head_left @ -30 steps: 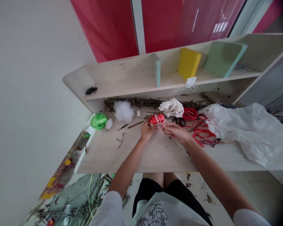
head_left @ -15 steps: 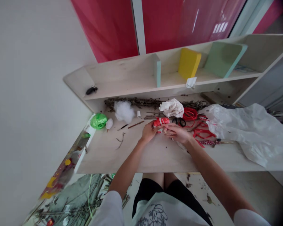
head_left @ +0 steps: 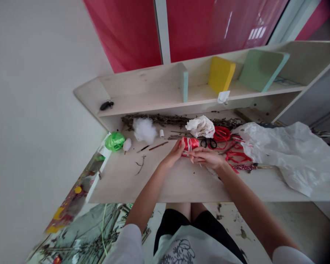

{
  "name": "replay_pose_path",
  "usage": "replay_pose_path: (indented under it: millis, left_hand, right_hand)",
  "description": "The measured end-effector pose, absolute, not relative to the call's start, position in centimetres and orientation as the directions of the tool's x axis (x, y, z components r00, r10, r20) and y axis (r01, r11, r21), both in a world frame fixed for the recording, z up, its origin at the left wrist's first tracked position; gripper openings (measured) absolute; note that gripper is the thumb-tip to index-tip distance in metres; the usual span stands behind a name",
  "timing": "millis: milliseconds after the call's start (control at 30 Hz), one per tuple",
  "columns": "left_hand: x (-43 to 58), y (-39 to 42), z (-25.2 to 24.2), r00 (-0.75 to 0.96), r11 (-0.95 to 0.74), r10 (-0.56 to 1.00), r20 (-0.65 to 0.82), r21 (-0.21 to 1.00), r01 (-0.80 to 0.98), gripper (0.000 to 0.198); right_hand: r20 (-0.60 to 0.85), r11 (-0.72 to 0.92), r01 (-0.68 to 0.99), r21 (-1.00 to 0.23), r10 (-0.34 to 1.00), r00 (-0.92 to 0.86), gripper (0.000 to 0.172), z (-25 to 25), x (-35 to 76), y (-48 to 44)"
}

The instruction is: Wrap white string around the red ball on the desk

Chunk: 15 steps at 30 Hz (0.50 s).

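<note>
A small red bundle wound with white string lies on the pale wooden desk in front of me. My left hand cups its left end with the fingers curled against it. My right hand is pinched together just below the bundle's right side, holding the white string. Black-handled scissors lie right behind my right hand, beside coils of red ribbon.
Crumpled white paper, a tuft of white cotton, a green ribbon ball, loose twigs and a row of dry branches lie on the desk. A large white plastic sheet covers the right side. Shelves with coloured dividers stand behind.
The red bundle and both hands have shifted slightly right and away from me, toward the scissors. The left hand's fingers have straightened along the bundle.
</note>
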<state>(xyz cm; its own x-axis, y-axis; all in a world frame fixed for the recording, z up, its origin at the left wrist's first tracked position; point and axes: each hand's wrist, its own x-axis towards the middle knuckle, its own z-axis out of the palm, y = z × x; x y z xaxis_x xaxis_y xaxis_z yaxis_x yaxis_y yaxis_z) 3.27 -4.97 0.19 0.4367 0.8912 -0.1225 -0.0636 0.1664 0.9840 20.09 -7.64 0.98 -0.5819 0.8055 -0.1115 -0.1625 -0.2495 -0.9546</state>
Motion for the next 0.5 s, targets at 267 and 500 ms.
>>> replay_pose_path:
  millis: [267,500]
  left_hand:
    - [3.60,-4.50,0.03,0.375,0.070,0.927,-0.019,0.990,-0.121,0.050]
    - [3.68,-5.00,0.96,0.265,0.174,0.957,-0.118,0.964,-0.200,0.045]
  right_hand:
    - [-0.121,-0.250,-0.124,-0.960,0.775,-0.621,0.042,1.10,19.97,-7.72]
    - [-0.127,-0.228,-0.101,-0.968,0.800,-0.587,0.044,0.93,19.99,-7.50]
